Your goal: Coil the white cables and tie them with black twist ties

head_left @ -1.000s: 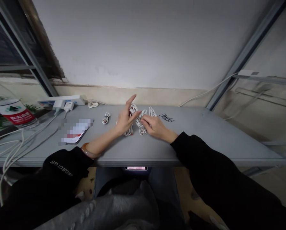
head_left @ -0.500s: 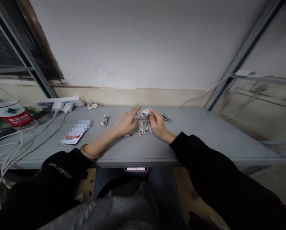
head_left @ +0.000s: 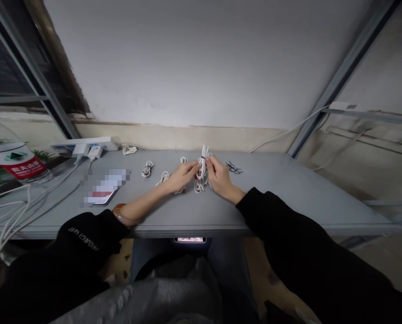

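Your left hand and right hand pinch a looped white cable upright above the grey surface, fingers clenched on it, a black tie around its top. A loosened grip could let the loops slip and spring apart.

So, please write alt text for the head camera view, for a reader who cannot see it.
The left hand and right hand hold a looped white cable upright on a grey table, beside other white cable bundles and a small black tangle.
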Tool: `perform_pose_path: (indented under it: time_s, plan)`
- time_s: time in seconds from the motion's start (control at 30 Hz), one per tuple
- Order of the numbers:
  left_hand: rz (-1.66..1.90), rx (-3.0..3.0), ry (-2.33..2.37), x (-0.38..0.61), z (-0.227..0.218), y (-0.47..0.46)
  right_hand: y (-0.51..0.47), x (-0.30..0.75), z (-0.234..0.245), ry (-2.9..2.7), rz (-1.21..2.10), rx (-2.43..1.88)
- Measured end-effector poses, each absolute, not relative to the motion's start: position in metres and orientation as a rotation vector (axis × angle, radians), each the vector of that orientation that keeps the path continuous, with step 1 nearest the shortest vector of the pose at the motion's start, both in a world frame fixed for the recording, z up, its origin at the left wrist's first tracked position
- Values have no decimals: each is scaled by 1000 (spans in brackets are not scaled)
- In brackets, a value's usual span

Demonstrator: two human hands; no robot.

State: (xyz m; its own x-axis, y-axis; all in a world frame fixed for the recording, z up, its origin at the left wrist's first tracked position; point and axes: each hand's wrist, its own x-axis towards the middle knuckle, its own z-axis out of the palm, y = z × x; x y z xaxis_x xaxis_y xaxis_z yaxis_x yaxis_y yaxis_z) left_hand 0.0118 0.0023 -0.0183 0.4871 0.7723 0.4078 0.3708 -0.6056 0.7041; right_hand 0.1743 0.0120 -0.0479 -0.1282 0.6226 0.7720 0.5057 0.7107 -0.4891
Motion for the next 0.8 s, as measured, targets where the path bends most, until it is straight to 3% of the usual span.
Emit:
perform_pose_path:
  time_s: [0.63,0.8]
  plan:
    - [1018,1943,858,4,-12,11,34,182,-47,-1797,573,-824]
    - [1076,1940,1011,-13,-12,27,39,186,-48,-1750,529,-901]
